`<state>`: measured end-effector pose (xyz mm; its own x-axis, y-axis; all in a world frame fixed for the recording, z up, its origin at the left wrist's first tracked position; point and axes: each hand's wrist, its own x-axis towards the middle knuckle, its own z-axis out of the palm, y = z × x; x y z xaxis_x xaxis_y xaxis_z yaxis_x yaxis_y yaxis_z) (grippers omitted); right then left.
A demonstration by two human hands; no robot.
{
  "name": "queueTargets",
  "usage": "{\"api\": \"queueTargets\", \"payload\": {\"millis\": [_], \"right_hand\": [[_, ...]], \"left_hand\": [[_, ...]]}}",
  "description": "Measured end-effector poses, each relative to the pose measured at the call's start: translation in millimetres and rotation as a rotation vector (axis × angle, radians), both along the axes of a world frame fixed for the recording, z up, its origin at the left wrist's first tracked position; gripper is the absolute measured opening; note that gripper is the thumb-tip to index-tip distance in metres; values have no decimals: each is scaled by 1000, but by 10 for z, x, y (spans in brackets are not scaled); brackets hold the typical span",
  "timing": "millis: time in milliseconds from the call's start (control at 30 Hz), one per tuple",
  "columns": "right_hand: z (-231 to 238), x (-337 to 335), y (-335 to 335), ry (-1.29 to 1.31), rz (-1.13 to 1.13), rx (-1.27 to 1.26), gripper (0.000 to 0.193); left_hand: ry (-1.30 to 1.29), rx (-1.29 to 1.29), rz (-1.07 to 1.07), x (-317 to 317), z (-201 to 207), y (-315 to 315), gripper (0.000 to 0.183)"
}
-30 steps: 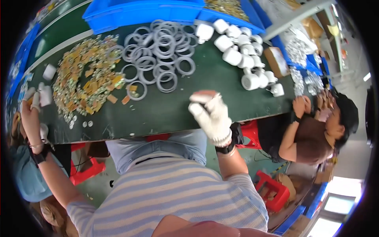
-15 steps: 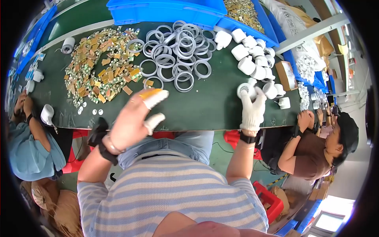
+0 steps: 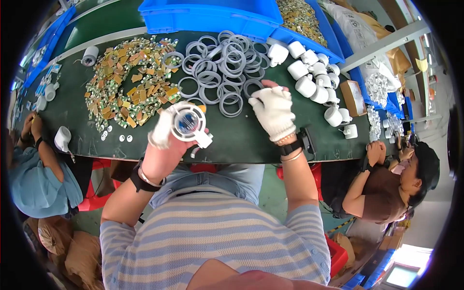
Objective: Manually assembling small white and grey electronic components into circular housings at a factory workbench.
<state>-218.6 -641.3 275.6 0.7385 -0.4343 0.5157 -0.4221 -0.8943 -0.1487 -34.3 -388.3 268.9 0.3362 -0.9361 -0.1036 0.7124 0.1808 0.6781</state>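
My left hand [image 3: 166, 128], in a white glove with bare parts showing, is closed around a round white plastic housing [image 3: 203, 138]. Its circular face is turned up, showing a bluish, shiny inside and a small white side neck. My right hand [image 3: 273, 110], gloved with some fingertips bare, reaches to the right edge of the pile of grey rings [image 3: 231, 105]. Its fingers are curled at one grey ring [image 3: 247, 91], covering that ring's right side. Left of the rings spreads a heap of small circuit boards [image 3: 113, 79] in yellow and green.
White housings [image 3: 305, 87] stand grouped at the right, beside a small cardboard box [image 3: 353, 98]. Blue bins [image 3: 208, 19] line the table's far side, one filled with boards. Several white discs [image 3: 122, 138] lie near the front edge. Co-workers sit at both sides.
The white housing has passed from my right hand to my left. My right hand has moved left to the rings. My left hand has turned and closed around the housing.
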Motion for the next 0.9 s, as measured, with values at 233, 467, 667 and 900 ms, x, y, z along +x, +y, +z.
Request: {"api": "queueTargets", "payload": {"millis": [233, 467, 667, 900], "right_hand": [[556, -372, 967, -491, 334, 1386, 28], [626, -198, 1134, -175, 401, 1434, 29], [533, -242, 1187, -177, 494, 1129, 26], [581, -232, 1233, -222, 477, 1178, 26]], "left_hand": [[217, 169, -138, 66, 96, 127, 71], [95, 206, -235, -104, 178, 140, 60], [-16, 143, -189, -241, 117, 236, 65], [-143, -25, -204, -265, 2, 250, 105]]}}
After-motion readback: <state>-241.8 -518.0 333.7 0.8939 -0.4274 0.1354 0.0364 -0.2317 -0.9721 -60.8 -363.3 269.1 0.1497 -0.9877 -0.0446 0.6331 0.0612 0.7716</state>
